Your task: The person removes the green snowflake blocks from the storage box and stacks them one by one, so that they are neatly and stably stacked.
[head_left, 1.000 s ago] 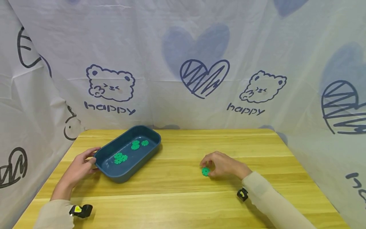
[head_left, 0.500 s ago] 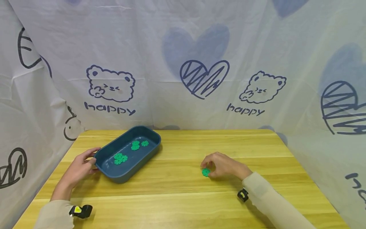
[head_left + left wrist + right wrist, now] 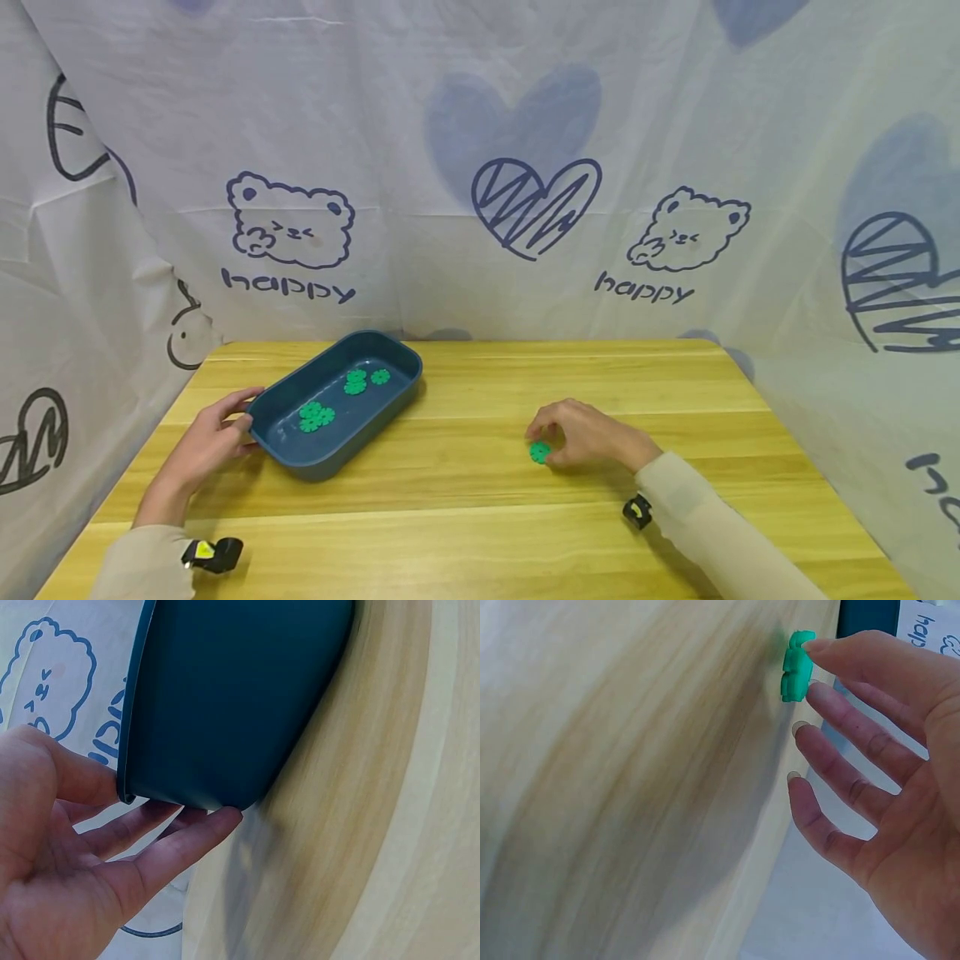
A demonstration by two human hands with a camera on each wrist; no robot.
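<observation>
Looks nearly done: a handful of green discs point(image 3: 317, 417) in the bin point(image 3: 367, 435), one loose disc point(image 3: 539, 452) outside, pinched by right hand point(image 3: 585, 433) at table point(image 3: 465, 533), left hand point(image 3: 202, 440) fingers spread against bin's end.

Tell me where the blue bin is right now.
In the head view, the blue bin stands on the left part of the wooden table, its near left end touched by the left hand.
</observation>
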